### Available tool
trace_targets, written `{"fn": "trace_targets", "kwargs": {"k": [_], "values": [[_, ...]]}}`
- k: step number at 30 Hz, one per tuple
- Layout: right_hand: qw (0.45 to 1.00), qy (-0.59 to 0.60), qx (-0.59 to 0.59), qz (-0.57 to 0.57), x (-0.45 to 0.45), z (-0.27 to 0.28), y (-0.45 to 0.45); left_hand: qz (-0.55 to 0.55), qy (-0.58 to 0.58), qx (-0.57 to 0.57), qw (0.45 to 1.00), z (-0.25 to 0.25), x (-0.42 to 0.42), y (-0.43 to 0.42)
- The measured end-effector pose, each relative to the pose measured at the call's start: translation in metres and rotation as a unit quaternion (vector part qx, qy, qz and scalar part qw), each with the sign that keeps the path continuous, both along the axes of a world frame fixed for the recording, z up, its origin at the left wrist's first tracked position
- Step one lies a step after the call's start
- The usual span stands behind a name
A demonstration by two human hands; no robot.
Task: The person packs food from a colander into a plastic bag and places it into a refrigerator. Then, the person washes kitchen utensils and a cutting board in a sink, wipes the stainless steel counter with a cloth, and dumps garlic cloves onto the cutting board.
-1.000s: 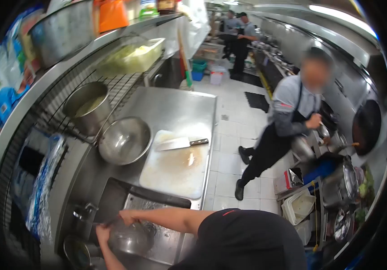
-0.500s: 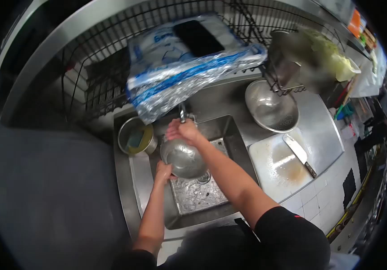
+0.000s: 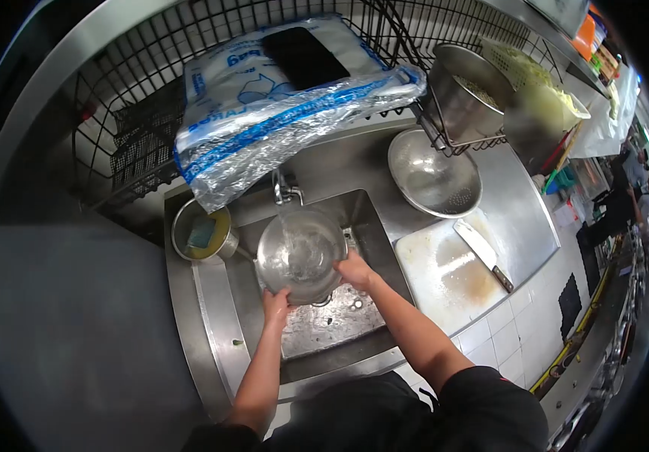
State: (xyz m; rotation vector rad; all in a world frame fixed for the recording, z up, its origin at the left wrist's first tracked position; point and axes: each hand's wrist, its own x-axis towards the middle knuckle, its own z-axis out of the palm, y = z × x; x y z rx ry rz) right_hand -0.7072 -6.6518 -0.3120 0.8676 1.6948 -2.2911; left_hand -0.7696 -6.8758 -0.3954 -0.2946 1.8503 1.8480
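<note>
Both of my hands hold a round metal bowl (image 3: 311,275) over the sink (image 3: 317,343). My left hand (image 3: 276,305) grips its near left rim, and my right hand (image 3: 354,270) is closed on the right rim. Water runs from the faucet (image 3: 285,188) into the bowl, where the surface looks rippled. The drain below is partly hidden by the bowl.
Left of the sink stands a metal pot (image 3: 219,241) with a sponge (image 3: 202,233) inside. To the right are a perforated metal bowl (image 3: 437,177) and a cutting board (image 3: 445,286) bearing a knife (image 3: 483,252). A wire rack (image 3: 143,56) above holds bags (image 3: 234,79), a phone (image 3: 303,59) and a tall pot (image 3: 464,102).
My right hand has come down from the faucet to the bowl's right rim. Water now visibly pours into the bowl. My left hand still holds the near left side.
</note>
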Motion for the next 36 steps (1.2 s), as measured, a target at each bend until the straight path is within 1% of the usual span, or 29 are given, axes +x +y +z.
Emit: {"fn": "trace_targets", "kwargs": {"k": [1,2,3,4,5,6,7,8,9,10,11,13,14,16,17,18,20,21,23,24,25,26,27,29,30,32,34,35,36], "values": [[0.991,0.095,0.094,-0.010,-0.002,-0.033,0.001,-0.054,0.115,-0.192,0.973,-0.010,-0.005,0.003],[0.991,0.097,0.096,-0.014,0.000,-0.030,0.000,-0.057,0.118,-0.190,0.973,0.005,-0.006,0.010],[0.985,0.085,0.151,-0.019,0.001,-0.026,-0.001,-0.082,0.283,-0.294,0.909,0.019,-0.008,0.019],[0.976,0.070,0.204,-0.023,0.004,-0.018,-0.004,-0.103,0.435,-0.386,0.807,0.032,-0.009,0.030],[0.985,0.019,0.169,-0.028,0.007,0.001,-0.007,-0.106,0.434,-0.385,0.808,0.033,-0.014,0.042],[0.985,0.019,0.170,-0.029,0.008,0.000,-0.006,-0.212,0.485,-0.345,0.775,0.035,-0.022,0.055],[0.977,0.056,0.205,-0.016,0.010,-0.005,-0.007,-0.313,0.528,-0.301,0.729,0.033,-0.027,0.062],[0.966,0.093,0.239,-0.003,0.011,-0.009,-0.008,-0.313,0.529,-0.301,0.729,0.030,-0.027,0.063],[0.966,0.094,0.241,-0.003,0.009,-0.015,-0.006,-0.336,0.522,-0.325,0.714,0.027,-0.027,0.064],[0.953,0.080,0.291,-0.033,0.007,-0.022,0.001,-0.355,0.515,-0.347,0.699,0.021,-0.027,0.067],[0.936,0.066,0.340,-0.063,0.007,-0.026,0.007,-0.352,0.515,-0.346,0.701,0.005,-0.029,0.064],[0.937,0.057,0.343,-0.034,0.015,-0.010,0.011,-0.441,0.482,-0.466,0.596,-0.030,-0.034,0.050],[0.939,0.047,0.342,-0.005,0.017,-0.005,0.010,-0.441,0.481,-0.467,0.597,-0.011,-0.031,0.056],[0.926,0.066,0.371,-0.012,0.018,-0.027,-0.002,-0.451,0.356,-0.521,0.631,0.023,-0.017,0.075],[0.911,0.086,0.402,-0.022,0.014,-0.036,-0.007,-0.338,0.440,-0.346,0.757,0.019,-0.011,0.078],[0.912,0.088,0.400,-0.020,0.010,-0.045,-0.008,-0.336,0.438,-0.350,0.757,0.015,-0.008,0.083],[0.977,0.067,0.203,-0.018,0.008,-0.058,-0.006,-0.420,0.492,-0.165,0.744,0.006,-0.002,0.087],[0.992,0.034,0.111,-0.053,0.007,-0.087,0.002,-0.417,0.489,-0.168,0.747,0.011,-0.003,0.080],[0.990,0.053,0.119,-0.054,0.015,-0.083,0.008,-0.493,0.549,-0.378,0.560,0.027,-0.016,0.064],[0.987,0.072,0.128,-0.060,0.020,-0.078,0.010,-0.491,0.547,-0.379,0.563,0.012,-0.028,0.051],[0.981,0.036,0.186,-0.053,0.021,-0.065,0.012,-0.457,0.537,-0.460,0.540,-0.017,-0.045,0.038],[0.981,0.035,0.186,-0.051,0.020,-0.072,0.013,-0.421,0.523,-0.536,0.512,-0.019,-0.051,0.033],[0.972,0.067,0.221,-0.049,0.016,-0.079,0.012,-0.420,0.521,-0.536,0.514,-0.023,-0.048,0.035],[0.960,0.102,0.256,-0.045,0.005,-0.077,0.007,-0.393,0.451,-0.544,0.588,0.011,-0.035,0.055],[0.961,0.098,0.259,-0.030,-0.002,-0.063,-0.002,-0.393,0.450,-0.545,0.588,0.015,-0.029,0.066],[0.961,0.095,0.259,-0.015,-0.010,-0.040,-0.011,-0.389,0.555,-0.262,0.687,0.014,-0.019,0.080],[0.935,0.027,0.352,-0.023,-0.015,-0.024,-0.011,-0.389,0.541,-0.293,0.686,0.002,-0.028,0.069],[0.927,0.089,0.363,-0.039,-0.012,-0.028,-0.002,-0.429,0.493,-0.388,0.650,-0.007,-0.040,0.056],[0.926,0.089,0.366,-0.038,-0.007,-0.028,0.000,-0.464,0.437,-0.476,0.606,-0.018,-0.049,0.044]]}}
